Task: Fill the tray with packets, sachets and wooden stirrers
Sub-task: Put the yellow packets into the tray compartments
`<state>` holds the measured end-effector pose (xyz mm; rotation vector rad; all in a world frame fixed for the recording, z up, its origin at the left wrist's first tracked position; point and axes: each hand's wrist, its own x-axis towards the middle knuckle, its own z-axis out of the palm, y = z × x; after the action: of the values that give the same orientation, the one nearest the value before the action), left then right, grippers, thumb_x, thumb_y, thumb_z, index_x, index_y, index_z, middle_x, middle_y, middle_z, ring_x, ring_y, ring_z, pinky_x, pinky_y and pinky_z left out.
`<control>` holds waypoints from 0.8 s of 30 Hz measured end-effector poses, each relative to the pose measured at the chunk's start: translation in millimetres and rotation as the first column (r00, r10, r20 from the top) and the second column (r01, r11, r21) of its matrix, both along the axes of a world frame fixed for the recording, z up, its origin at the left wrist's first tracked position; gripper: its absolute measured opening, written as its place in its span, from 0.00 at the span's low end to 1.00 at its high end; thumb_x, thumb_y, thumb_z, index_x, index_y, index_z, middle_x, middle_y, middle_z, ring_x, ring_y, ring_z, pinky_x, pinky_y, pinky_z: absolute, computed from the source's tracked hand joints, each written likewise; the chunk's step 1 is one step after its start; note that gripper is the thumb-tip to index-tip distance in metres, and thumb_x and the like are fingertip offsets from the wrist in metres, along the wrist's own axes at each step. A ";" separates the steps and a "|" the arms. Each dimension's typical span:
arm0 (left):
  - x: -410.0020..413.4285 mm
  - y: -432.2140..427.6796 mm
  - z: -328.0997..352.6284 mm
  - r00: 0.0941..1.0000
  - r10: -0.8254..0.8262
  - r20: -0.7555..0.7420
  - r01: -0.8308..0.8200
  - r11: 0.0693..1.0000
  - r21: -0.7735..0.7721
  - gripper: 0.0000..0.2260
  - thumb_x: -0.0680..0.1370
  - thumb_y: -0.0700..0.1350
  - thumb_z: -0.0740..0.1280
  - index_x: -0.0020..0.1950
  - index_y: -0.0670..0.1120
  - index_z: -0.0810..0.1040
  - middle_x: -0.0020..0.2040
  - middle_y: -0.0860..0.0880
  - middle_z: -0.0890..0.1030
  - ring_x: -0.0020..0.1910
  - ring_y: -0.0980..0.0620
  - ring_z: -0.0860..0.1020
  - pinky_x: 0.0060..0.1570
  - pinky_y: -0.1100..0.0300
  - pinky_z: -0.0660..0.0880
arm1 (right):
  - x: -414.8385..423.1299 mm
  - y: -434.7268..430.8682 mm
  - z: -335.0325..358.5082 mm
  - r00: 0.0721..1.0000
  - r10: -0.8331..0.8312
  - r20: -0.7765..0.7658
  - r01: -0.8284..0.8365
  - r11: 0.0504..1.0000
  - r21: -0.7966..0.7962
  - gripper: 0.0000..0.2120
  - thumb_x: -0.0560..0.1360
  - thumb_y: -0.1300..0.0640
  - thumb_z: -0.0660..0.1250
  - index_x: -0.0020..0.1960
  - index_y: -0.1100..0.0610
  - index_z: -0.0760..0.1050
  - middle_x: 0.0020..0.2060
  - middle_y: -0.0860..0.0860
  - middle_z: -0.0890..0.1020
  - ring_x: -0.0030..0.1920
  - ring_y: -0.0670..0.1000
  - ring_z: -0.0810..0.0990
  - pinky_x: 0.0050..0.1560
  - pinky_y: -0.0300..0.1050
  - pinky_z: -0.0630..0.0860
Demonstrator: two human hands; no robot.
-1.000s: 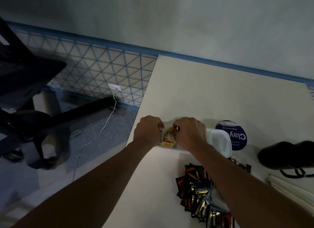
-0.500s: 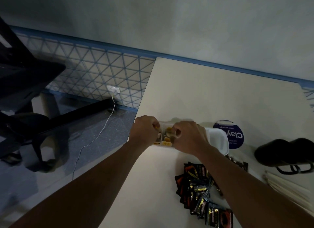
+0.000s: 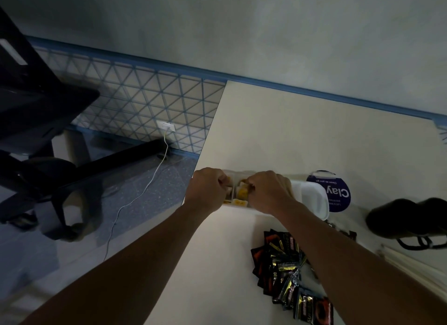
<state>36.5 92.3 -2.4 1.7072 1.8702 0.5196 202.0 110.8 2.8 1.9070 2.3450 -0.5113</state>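
Tray, white and long, lies across the near-left part of the table. Its left end is under your left hand, close to the table's left edge. Past that edge are only the floor and a black chair, so you have little margin on that side. Your left hand's fingers are curled down into the end compartment, and I cannot tell whether they hold anything. The yellow sachets show between your hands. Your right hand is curled at them too, its grip just as unclear. Right of it, the tray's far end is bare and touches or overlaps a blue round label. The dark packets are heaped nearer you, beside your right forearm. A black object and the pale stirrers crowd the right side. The widest open stretch runs beyond the tray toward the wall. Since half a second ago both hands have stayed where they were, and the heap has not shifted.
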 end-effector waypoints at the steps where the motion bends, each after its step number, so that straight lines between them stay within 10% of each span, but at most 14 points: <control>1: -0.5 0.1 -0.5 1.000 0.002 -0.003 -0.002 1.000 -0.003 0.08 0.73 0.38 0.69 0.46 0.49 0.84 0.46 0.50 0.85 0.45 0.51 0.81 0.42 0.63 0.74 | -0.6 0.9 -0.1 1.000 -0.007 -0.009 0.007 1.000 -0.007 0.12 0.72 0.53 0.64 0.51 0.49 0.83 0.49 0.52 0.84 0.51 0.59 0.81 0.49 0.47 0.73; 24: -0.4 -0.7 -1.2 1.000 0.013 0.006 -0.013 1.000 -0.002 0.05 0.74 0.40 0.70 0.46 0.50 0.83 0.46 0.50 0.84 0.45 0.51 0.81 0.46 0.58 0.79 | 15.5 -8.4 2.3 0.983 -0.037 -0.179 0.049 0.997 0.060 0.13 0.69 0.54 0.68 0.54 0.47 0.79 0.42 0.44 0.80 0.45 0.51 0.79 0.47 0.46 0.76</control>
<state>36.2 91.6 -3.6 1.6911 1.8782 0.5267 217.6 102.4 5.1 2.0224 2.4607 -0.6428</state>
